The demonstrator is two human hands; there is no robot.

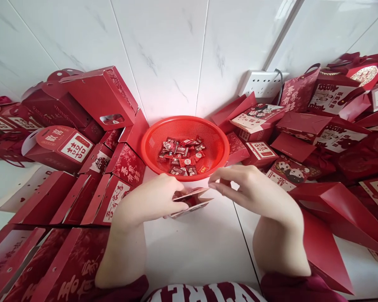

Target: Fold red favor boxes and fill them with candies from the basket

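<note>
A small open-topped red box (197, 204) stands on the white surface just in front of a red perforated basket (146, 157). My left hand (168, 195) grips the box by its left side, with fingers wrapped round its edge. Just right of the box's top flaps, my right hand (236, 184) hovers with its fingers bent and their tips close together; whether anything small is between them is hidden. Wrapped candies (184, 155) in red and dark wrappers lie in the basket.
Upright red boxes (93, 197) stand in rows at the left. At the right, red gift boxes and bags (302, 126) are piled up. A white power strip (261, 84) leans against the tiled wall (164, 54) behind.
</note>
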